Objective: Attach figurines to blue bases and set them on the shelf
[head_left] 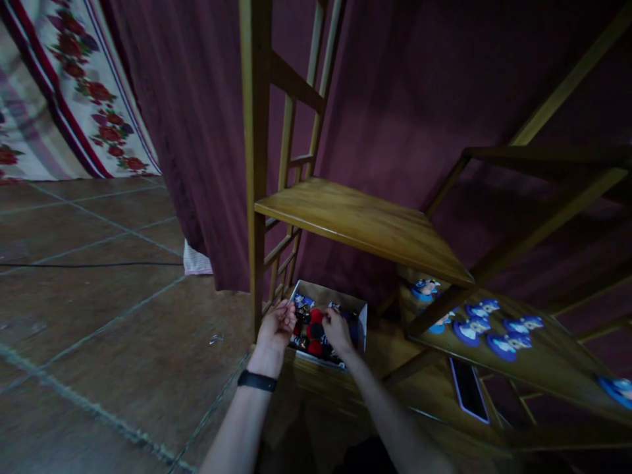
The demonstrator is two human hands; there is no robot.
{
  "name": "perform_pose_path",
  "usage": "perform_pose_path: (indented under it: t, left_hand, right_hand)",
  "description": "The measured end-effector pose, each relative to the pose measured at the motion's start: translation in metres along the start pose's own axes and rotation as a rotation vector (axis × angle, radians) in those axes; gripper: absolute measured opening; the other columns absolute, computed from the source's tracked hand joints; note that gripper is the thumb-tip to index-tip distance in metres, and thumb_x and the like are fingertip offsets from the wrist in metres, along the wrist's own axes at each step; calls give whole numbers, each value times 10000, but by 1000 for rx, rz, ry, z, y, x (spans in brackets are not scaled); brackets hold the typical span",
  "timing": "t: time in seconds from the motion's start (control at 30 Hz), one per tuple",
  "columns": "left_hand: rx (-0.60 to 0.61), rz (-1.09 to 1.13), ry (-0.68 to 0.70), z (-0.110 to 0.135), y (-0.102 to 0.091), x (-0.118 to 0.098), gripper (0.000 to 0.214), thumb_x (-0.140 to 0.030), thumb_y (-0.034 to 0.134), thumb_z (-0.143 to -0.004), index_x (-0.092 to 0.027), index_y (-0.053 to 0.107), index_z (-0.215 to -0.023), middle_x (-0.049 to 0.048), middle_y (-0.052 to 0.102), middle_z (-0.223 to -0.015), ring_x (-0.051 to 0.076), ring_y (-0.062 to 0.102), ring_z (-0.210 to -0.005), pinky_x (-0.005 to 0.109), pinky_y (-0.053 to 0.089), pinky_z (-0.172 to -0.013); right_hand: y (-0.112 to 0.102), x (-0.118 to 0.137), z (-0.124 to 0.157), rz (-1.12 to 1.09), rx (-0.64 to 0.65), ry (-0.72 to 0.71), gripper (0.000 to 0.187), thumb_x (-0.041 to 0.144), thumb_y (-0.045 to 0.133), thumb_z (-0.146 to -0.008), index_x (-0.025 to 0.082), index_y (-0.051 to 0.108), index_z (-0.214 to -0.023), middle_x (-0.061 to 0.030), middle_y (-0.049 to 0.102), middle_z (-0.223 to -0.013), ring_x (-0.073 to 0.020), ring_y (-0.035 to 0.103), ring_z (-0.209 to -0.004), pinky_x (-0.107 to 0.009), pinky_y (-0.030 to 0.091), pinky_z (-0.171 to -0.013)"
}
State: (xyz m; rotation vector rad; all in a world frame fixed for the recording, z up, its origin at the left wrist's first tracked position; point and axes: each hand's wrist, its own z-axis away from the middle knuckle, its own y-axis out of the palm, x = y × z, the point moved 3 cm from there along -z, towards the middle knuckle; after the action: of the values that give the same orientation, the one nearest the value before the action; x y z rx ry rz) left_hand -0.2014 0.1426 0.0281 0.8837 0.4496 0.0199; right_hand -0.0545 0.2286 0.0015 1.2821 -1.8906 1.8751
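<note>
A white-rimmed open box (363, 329) sits on the low wooden shelf, holding red and black rounded items (315, 329) and small blue-and-white pieces (303, 301). At the box's left side is my left hand (279, 324), palm turned up and fingers curled together; whatever they may grip is too small to make out. My right hand (337, 330) reaches over the middle of the box, its fingers bent down and closed beside the red items. What lies between those fingertips is hidden. A dark band (257, 380) circles my left wrist.
A bare-topped wooden shelf board (360, 214) juts out above the box, beside an upright post (255, 164). Several blue-based figurines (471, 329) stand on the right-hand shelf. A phone (468, 388) lies below them. Purple curtain hangs behind; tiled floor (123, 316) spreads left.
</note>
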Motion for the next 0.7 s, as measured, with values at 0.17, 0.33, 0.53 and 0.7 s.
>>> perform_pose_path:
  t: [0.17,0.33,0.53,0.7]
  left_hand:
    - [-19,19,9,0,3,-2,243,51,424,-758,-128,568,-834,56,624,-699,86,601,-512,163,485,-437]
    - [-43,31,2,-1,5,-4,250,47,426,-767,-137,573,-852,55,631,-703,91,608,-524,164,484,-438]
    - [-8,35,13,-6,3,-7,224,39,440,-773,-135,569,-829,53,635,-716,91,619,-549,168,497,-458]
    - [-4,17,15,-7,2,-8,213,36,442,-781,-124,573,-832,56,631,-709,88,615,-540,164,492,-455]
  right_hand:
    - [38,5,-46,258,114,35,276,176,400,-855,181,607,-1037,-86,618,-1110,-179,535,-1053,-281,353,-938]
    - [62,7,-65,394,219,70,322,155,395,-851,151,581,-1115,-131,593,-1161,-204,481,-1146,-304,300,-989]
    - [70,3,-65,454,219,96,360,162,372,-860,134,541,-1177,-166,548,-1223,-247,456,-1190,-370,298,-994]
    - [43,6,-54,273,123,191,301,245,437,-839,134,595,-1070,-161,567,-1197,-245,518,-1109,-356,359,-939]
